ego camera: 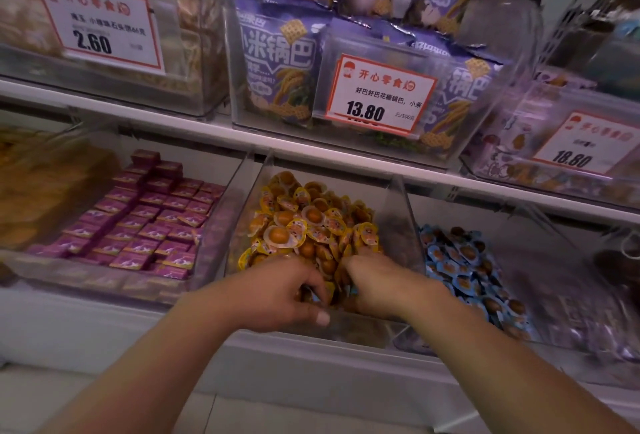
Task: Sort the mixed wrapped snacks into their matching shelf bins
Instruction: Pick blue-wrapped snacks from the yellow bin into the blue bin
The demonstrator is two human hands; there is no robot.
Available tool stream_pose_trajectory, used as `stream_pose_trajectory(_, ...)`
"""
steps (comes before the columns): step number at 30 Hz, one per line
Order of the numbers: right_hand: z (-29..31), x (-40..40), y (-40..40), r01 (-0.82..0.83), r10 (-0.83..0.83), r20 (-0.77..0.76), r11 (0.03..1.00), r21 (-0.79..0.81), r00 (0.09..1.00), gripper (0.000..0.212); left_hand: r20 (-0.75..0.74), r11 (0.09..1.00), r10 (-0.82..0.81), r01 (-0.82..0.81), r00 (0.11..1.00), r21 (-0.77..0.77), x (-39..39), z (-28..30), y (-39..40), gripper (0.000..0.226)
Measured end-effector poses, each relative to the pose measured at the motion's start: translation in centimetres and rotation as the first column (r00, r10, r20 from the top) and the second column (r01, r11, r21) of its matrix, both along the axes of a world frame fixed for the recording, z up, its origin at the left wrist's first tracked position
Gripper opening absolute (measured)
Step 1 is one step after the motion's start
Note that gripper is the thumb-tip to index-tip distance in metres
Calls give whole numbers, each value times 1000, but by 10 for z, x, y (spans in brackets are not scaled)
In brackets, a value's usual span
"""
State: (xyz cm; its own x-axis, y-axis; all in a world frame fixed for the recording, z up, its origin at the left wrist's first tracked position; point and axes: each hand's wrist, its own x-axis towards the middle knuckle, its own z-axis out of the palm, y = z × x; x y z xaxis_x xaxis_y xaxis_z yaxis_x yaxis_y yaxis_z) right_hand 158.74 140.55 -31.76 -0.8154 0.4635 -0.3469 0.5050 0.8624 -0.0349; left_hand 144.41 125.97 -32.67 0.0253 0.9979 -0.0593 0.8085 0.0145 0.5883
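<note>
Hands dig at 6 o'clock of yellow bin (398,198): left hand (287,295) and right hand (377,290) curl into yellow packs (311,215), contents hidden. Pull blue-edged strays only, drop into blue packs (460,271) at 3 o'clock.

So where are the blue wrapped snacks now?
In the head view, the blue wrapped snacks lie in the lower-shelf clear bin right of the yellow snack bin, where both hands dig.

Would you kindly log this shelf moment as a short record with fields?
Setting: shop shelf with clear bins
Left hand: fingers curled into the yellow-wrapped snacks at the front of the middle bin
Right hand: fingers dug into the same pile
Left bin: purple boxes
Right bin: blue-wrapped snacks
Shelf above: purple snack bags, price tag 13.80
</note>
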Motion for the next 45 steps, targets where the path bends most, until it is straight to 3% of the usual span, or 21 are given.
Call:
stream_pose_trajectory(4,-14,-2,0,-44,54,-120,996,81,991,41,193,994,108,-107,975,-12,-8,4,-4,16)
stream_pose_trajectory(8,-12,2,1,6,-3,-271,1000,10,963,14,260,941,269,-310,928,133,-9,6,-5,6)
stream_pose_trajectory(11,6,0,0,141,-167,-479,986,-88,862,22,293,812,396,-481,870,331,1,11,-2,7)
stream_pose_trajectory(13,25,1,-6,137,-275,-637,956,-258,720,21,454,718,423,-596,784,361,8,18,3,15)
stream_pose_trajectory(15,40,-1,-20,43,-345,-745,919,-392,571,18,731,642,430,-749,530,165,20,25,7,18)
stream_pose_trajectory(16,44,-4,-30,5,-356,-780,911,-413,514,16,863,642,402,-767,306,-27,26,27,8,18)
stream_pose_trajectory(18,45,-13,-48,-47,-353,-815,907,-419,459,13,939,758,279,-554,-201,-344,33,34,7,27)
stream_pose_trajectory(19,43,-18,-57,-59,-336,-808,909,-413,484,12,892,815,240,-420,-382,-399,33,38,5,37)
stream_pose_trajectory(20,40,-23,-64,-55,-282,-784,927,-372,553,11,850,850,215,-337,-481,-406,31,39,3,46)
stream_pose_trajectory(21,37,-27,-68,-49,-187,-736,957,-287,651,15,835,868,188,-310,-517,-388,27,40,1,52)
stream_pose_trajectory(23,27,-28,-70,-82,-30,-591,984,-161,806,37,839,861,178,-331,-514,-385,19,41,-2,51)
stream_pose_trajectory(25,27,-26,-72,-140,-60,-599,949,-283,799,43,839,833,208,-358,-503,-422,14,41,-5,49)
stream_pose_trajectory(26,31,-23,-71,-171,-155,-683,907,-385,713,35,846,813,226,-385,-483,-437,12,42,-6,46)
stream_pose_trajectory(28,35,-12,-59,-185,-364,-817,856,-483,446,20,881,799,258,-425,-397,-426,11,43,-6,34)
stream_pose_trajectory(29,37,-6,-52,-138,-385,-823,868,-476,417,22,899,808,266,-428,-348,-405,11,44,-6,29)
stream_pose_trajectory(30,37,-1,-47,-111,-359,-795,878,-465,488,24,911,822,263,-422,-316,-384,10,45,-6,26)
stream_pose_trajectory(31,33,2,-42,-116,-302,-722,877,-467,623,26,917,836,253,-408,-308,-368,9,48,-7,25)
stream_pose_trajectory(33,18,1,-43,-116,-131,-459,874,-471,879,23,915,856,209,-387,-346,-342,3,53,-10,26)
stream_pose_trajectory(34,9,-3,-44,-107,-70,-357,886,-452,931,19,909,857,182,-392,-375,-333,0,55,-12,26)
stream_pose_trajectory(38,0,-8,-38,-96,-9,-237,899,-428,971,32,922,858,85,-442,-377,-260,-9,54,-20,30)
stream_pose_trajectory(45,14,3,-8,-69,74,37,990,-122,997,24,961,835,78,-509,-265,-208,-14,45,-25,29)
